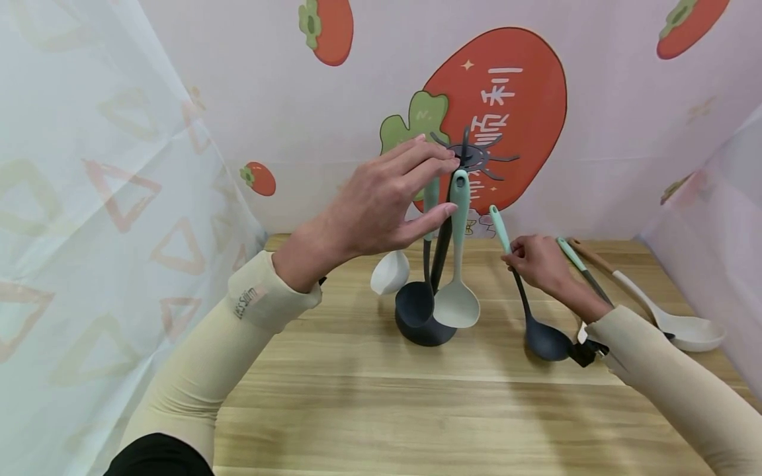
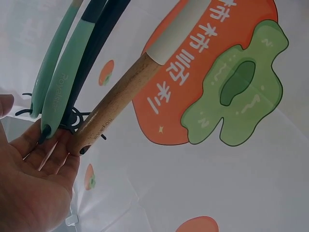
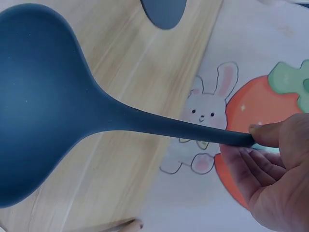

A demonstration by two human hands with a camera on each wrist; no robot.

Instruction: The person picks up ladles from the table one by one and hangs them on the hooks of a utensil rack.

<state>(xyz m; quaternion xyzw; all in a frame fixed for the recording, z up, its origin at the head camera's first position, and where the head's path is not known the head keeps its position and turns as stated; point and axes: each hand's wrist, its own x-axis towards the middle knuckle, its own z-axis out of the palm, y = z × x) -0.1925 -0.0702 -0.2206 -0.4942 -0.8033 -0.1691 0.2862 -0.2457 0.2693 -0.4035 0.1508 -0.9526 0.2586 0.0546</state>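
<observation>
My left hand (image 1: 393, 198) reaches to the top of a dark utensil stand (image 1: 470, 157) with several hooks. Its fingers are fairly straight and touch the handle ends near the hooks; the thumb stands apart. From the stand hang a cream spoon (image 1: 457, 304) with a mint handle, a dark ladle (image 1: 415, 304) and a white ladle (image 1: 390, 272). In the left wrist view a wooden handle (image 2: 113, 106) rests by the fingertips. To the right, my right hand (image 1: 536, 261) pinches a dark blue spoon (image 3: 38, 101) near where its mint handle begins, bowl pointing down.
Right of my right hand, a white spoon (image 1: 690, 330) with a wooden handle and a mint-handled utensil (image 1: 571, 254) lie on the wooden table (image 1: 357, 410). Printed sheets (image 1: 286, 119) stand behind and along both sides.
</observation>
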